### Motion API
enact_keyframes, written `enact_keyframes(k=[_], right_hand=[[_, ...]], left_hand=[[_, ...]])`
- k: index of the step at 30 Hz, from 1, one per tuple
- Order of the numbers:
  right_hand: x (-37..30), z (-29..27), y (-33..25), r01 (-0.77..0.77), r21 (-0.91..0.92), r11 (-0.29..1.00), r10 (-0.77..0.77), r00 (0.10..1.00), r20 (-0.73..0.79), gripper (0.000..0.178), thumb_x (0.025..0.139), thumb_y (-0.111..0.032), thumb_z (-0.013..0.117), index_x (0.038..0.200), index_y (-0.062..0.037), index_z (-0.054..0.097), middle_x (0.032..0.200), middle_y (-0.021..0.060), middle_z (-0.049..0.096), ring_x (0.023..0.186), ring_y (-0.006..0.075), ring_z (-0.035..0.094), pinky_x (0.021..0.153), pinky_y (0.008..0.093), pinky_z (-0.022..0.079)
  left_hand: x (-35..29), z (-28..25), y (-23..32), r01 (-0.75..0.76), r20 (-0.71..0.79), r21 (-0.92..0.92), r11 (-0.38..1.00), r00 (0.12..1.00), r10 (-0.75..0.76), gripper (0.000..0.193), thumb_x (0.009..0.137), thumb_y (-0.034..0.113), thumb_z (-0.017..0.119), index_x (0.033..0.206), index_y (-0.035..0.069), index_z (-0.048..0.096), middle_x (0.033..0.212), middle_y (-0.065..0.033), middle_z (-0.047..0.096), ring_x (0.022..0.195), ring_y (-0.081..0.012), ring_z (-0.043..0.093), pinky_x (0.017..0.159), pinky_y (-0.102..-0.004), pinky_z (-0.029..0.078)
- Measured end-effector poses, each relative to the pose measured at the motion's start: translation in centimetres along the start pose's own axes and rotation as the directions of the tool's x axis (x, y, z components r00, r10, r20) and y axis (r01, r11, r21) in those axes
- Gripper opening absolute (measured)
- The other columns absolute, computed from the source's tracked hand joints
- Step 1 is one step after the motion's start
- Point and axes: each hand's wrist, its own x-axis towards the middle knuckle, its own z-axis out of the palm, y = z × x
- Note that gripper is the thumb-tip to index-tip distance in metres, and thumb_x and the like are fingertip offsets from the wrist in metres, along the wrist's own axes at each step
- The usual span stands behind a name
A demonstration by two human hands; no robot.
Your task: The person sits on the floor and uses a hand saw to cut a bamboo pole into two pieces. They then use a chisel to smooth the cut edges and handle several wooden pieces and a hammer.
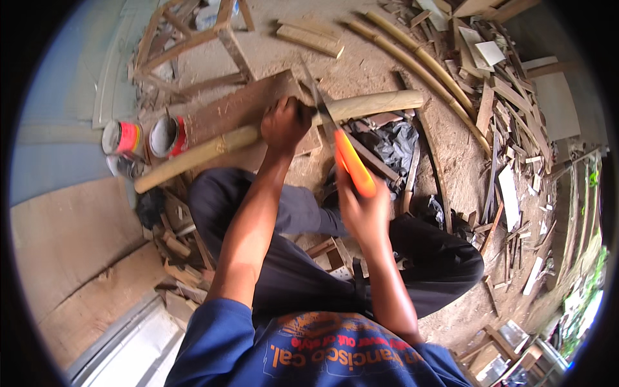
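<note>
A thick bamboo pole (377,103) lies across a low brown wooden board (222,106) in front of me, its right end sticking out past the board. My left hand (285,124) is closed around the pole near the board's right part. In my right hand (366,209) is the orange handle of a handsaw (329,121). Its thin blade points away from me and crosses the pole just right of my left hand. Whether the teeth have cut into the bamboo I cannot tell.
Two paint cans (169,135) stand at the left near the pole's other end. A wooden stool frame (193,55) is at the far left. Long bamboo poles (425,68) and a heap of wood scraps (509,97) lie to the right. Black plastic (392,143) sits under the pole's right end.
</note>
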Motion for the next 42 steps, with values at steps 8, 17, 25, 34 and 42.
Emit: enact_keyframes(k=[8,17,25,34,42], right_hand=[[4.1,1.8,0.3,-0.017,0.01,1.0,0.016,0.997,0.074,0.034,0.092,-0.029,0.071,0.083,0.0027,0.063,0.056,0.0118,0.054,0.057,0.0087,0.047,0.055,0.0351,0.045],[-8.2,-2.5,7.0,-0.057,0.051,0.997,0.053,0.996,0.07,0.026,0.091,-0.01,0.068,0.07,0.0,0.057,0.053,0.0068,0.046,0.048,0.0081,0.04,0.045,0.0309,0.036],[-8.8,-4.2,3.4,0.072,-0.024,0.997,-0.07,0.996,0.064,0.023,0.089,-0.006,0.065,0.069,0.001,0.057,0.054,0.0094,0.048,0.048,0.01,0.045,0.048,0.0303,0.04],[0.4,0.2,3.2,-0.013,0.051,0.999,0.01,0.999,0.047,0.027,0.093,-0.012,0.063,0.072,0.0032,0.056,0.054,0.002,0.046,0.055,0.0051,0.04,0.047,0.0312,0.036],[-13.2,-5.8,5.4,0.043,-0.14,0.989,-0.028,0.994,0.106,0.005,0.079,0.001,0.062,0.078,-0.002,0.065,0.057,0.007,0.055,0.049,0.0139,0.057,0.051,0.0286,0.046]], left_hand=[[1.5,-0.6,0.4,0.157,0.14,0.068,0.985,0.976,-0.165,0.022,0.086,0.026,0.056,0.079,0.009,0.07,0.087,-0.0143,0.071,0.08,-0.0352,0.07,0.071,-0.046,0.058],[3.4,-2.4,0.4,0.353,0.43,0.126,0.927,0.823,-0.372,0.03,0.089,0.033,0.058,0.097,0.009,0.075,0.101,-0.0199,0.072,0.093,-0.0369,0.071,0.081,-0.046,0.057],[0.9,-1.0,0.0,0.141,0.155,0.013,0.99,0.978,-0.141,0.021,0.085,0.026,0.064,0.083,0.006,0.068,0.092,-0.0143,0.07,0.086,-0.0332,0.07,0.076,-0.0436,0.057],[2.2,-0.7,0.1,0.253,0.193,-0.001,0.968,0.949,-0.248,0.026,0.086,0.03,0.058,0.087,0.008,0.073,0.092,-0.0153,0.071,0.086,-0.0366,0.07,0.077,-0.0463,0.057],[2.3,-0.4,-0.4,0.286,0.231,0.005,0.958,0.932,-0.279,0.031,0.088,0.034,0.057,0.089,0.007,0.072,0.098,-0.0175,0.072,0.09,-0.0386,0.07,0.08,-0.0469,0.056]])
